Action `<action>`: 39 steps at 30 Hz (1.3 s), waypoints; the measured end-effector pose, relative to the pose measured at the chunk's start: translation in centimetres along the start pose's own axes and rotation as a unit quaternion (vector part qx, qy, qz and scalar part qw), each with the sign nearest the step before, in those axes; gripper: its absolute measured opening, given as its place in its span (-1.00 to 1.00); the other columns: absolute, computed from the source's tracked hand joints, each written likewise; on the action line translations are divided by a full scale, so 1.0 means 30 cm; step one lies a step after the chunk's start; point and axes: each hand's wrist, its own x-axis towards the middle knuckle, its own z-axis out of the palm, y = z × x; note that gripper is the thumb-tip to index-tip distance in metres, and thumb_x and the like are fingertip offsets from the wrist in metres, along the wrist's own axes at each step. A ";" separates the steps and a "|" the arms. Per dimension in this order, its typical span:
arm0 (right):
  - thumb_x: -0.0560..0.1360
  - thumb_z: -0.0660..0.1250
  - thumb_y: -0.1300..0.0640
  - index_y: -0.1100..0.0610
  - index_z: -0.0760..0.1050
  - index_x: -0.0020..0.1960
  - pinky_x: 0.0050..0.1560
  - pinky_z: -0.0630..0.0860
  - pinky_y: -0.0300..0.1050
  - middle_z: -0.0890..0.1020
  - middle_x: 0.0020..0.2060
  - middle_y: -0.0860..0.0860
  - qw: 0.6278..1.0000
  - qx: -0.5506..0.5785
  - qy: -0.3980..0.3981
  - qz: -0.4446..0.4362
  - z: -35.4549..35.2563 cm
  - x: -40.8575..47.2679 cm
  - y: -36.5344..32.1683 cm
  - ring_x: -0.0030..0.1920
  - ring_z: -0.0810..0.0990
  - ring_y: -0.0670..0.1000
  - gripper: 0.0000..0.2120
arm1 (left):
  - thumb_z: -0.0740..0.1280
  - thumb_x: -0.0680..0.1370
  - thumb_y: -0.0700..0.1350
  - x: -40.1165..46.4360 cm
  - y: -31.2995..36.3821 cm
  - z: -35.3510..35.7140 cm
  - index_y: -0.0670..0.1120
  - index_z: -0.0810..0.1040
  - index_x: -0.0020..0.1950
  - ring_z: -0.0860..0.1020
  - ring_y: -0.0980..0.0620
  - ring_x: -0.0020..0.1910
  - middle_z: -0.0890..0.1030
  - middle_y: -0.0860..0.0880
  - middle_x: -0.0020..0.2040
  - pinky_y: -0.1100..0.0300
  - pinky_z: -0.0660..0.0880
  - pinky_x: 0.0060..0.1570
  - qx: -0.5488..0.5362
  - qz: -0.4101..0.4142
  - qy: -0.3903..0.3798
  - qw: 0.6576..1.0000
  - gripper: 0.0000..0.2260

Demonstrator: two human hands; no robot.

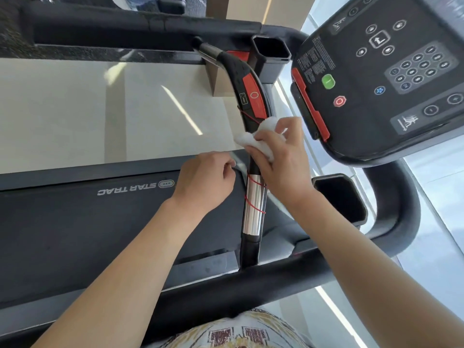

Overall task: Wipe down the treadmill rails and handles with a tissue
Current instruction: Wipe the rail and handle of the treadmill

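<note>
Wiping the black centre handle point(251, 116) w/ a white tissue point(261, 136): right hand point(281, 159) has it bunched and pressed on the bar, just below the red panel point(254, 96). Left hand point(206, 182) loosely curled beside the bar, near the chrome sensor sleeve point(253, 204); can't tell if it's pinching anything. Judged mid-task. Next move prob. calls for sliding the tissue down over the chrome, minding the red cord point(254, 183) wound there. Bar under the tissue hidden; console point(376, 79) cut off at right, side rails mostly out of view.
</note>
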 end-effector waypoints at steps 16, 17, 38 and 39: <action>0.65 0.36 -0.12 0.13 0.51 -0.14 -0.37 0.29 -0.11 0.46 -0.24 -0.04 0.999 -0.005 -0.008 0.050 0.008 0.177 -0.001 -0.36 0.43 0.04 -0.65 | 0.32 0.64 -0.09 -0.012 0.018 0.021 0.03 0.70 0.14 0.66 -0.04 -0.09 0.73 0.06 -0.03 -0.02 0.63 -0.03 -0.034 0.016 -0.022 0.999 -0.82; 0.64 0.36 -0.13 0.13 0.52 -0.13 -0.35 0.31 -0.09 0.46 -0.23 -0.02 0.998 -0.009 -0.016 0.061 0.015 0.224 0.009 -0.33 0.45 0.05 -0.65 | 0.32 0.64 -0.08 -0.014 0.021 0.025 0.03 0.69 0.13 0.65 -0.03 -0.11 0.73 0.07 -0.05 -0.02 0.63 -0.04 -0.036 0.018 -0.026 0.999 -0.83; 0.60 0.41 -0.09 0.10 0.51 -0.10 -0.31 0.46 -0.02 0.46 -0.16 -0.04 0.995 0.053 -0.043 0.071 -0.009 0.103 -0.003 -0.29 0.49 0.01 -0.73 | 0.26 0.66 0.22 -0.031 0.019 0.061 0.17 0.39 0.35 0.59 0.16 -0.05 0.57 0.20 0.11 0.07 0.56 -0.08 -0.063 0.043 -0.085 0.993 -0.70; 0.60 0.42 -0.10 0.09 0.52 -0.10 -0.30 0.49 0.00 0.46 -0.16 -0.05 0.995 0.055 -0.070 0.054 -0.029 0.094 -0.013 -0.28 0.49 0.01 -0.73 | 0.26 0.66 0.23 -0.033 0.016 0.067 0.16 0.37 0.37 0.59 0.16 -0.01 0.56 0.21 0.16 0.05 0.58 -0.05 -0.066 0.038 -0.088 0.993 -0.67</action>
